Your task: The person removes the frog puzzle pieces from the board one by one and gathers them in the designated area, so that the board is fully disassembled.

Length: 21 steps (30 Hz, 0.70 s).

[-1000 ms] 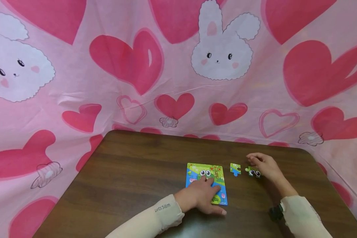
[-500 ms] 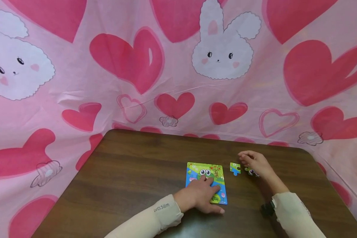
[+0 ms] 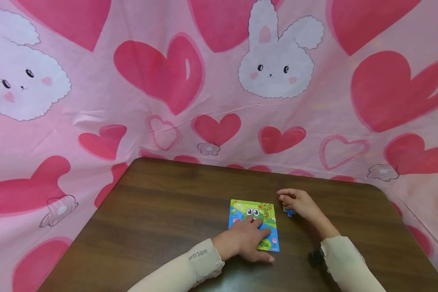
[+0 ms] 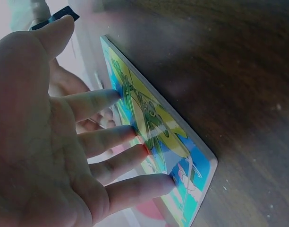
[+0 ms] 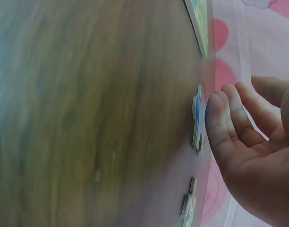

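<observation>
My left hand (image 3: 245,240) lies on a frog-picture puzzle (image 3: 269,217), fingers spread and fairly straight. The left wrist view has its fingertips on the printed face of the puzzle (image 4: 156,123). Over to the right, my right hand (image 3: 302,205) hovers above a blue and green jigsaw piece (image 3: 289,212), which it partly covers in the head view. Its fingers are loosely bent and hold nothing; in the right wrist view they are close beside that jigsaw piece (image 5: 198,118). A second jigsaw piece (image 5: 189,204) lies nearer the wrist there, hidden by the right hand in the head view.
The dark wooden table (image 3: 175,211) carries the puzzle and the pieces. Behind it and at its sides hangs a pink cloth (image 3: 219,97) with hearts and rabbits. A dark band (image 3: 316,257) sits by the right sleeve (image 3: 344,255).
My right hand has moved left, from over the piece with printed eyes to over the blue and green piece. The left hand has stayed on the puzzle.
</observation>
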Tool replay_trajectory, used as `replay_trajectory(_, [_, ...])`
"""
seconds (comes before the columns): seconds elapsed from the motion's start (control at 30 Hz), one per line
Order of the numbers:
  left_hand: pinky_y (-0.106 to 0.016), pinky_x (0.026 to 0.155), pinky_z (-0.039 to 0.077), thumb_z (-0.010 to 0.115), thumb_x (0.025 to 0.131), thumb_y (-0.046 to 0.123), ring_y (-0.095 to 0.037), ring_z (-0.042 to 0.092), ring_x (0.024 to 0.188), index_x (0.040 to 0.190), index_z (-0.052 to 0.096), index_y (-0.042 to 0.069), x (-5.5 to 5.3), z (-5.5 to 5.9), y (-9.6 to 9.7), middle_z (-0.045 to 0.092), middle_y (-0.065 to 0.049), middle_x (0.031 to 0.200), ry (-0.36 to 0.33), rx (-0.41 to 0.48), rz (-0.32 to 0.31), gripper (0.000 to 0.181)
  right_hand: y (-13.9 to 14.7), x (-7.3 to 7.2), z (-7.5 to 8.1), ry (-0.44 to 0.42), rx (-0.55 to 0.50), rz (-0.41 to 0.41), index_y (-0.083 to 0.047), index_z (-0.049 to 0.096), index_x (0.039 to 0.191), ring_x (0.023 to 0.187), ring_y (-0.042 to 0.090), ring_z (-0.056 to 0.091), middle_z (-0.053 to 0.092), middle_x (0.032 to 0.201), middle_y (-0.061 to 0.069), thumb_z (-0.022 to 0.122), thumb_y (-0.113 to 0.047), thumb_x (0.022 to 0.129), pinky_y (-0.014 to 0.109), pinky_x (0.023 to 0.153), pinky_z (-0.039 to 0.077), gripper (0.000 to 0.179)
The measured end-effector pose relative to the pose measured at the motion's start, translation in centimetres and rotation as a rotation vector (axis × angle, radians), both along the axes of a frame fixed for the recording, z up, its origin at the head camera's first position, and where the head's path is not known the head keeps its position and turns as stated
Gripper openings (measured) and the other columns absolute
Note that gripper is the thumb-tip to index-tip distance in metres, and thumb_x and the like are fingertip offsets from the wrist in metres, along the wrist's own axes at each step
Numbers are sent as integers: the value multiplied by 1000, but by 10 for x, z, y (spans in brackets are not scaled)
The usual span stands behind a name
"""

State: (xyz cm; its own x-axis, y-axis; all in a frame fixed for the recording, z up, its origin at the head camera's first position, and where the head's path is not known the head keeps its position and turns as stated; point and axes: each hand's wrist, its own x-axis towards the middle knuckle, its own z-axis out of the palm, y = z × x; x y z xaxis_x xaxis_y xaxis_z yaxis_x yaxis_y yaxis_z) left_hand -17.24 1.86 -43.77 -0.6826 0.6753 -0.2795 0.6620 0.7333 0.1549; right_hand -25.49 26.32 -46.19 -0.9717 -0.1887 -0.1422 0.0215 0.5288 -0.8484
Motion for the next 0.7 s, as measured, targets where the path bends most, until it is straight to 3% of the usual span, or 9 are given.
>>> replay_trajectory(0.7, [-48,101,48,53,87,79,-23,40,142,149,47,41,-4,-1,0,42,5,158,-21,9,-7,73,-37,-2,-1,-37,-43,30,2,63,131,101,25,68,67,120,21,58,-16,104,40,88,59,33])
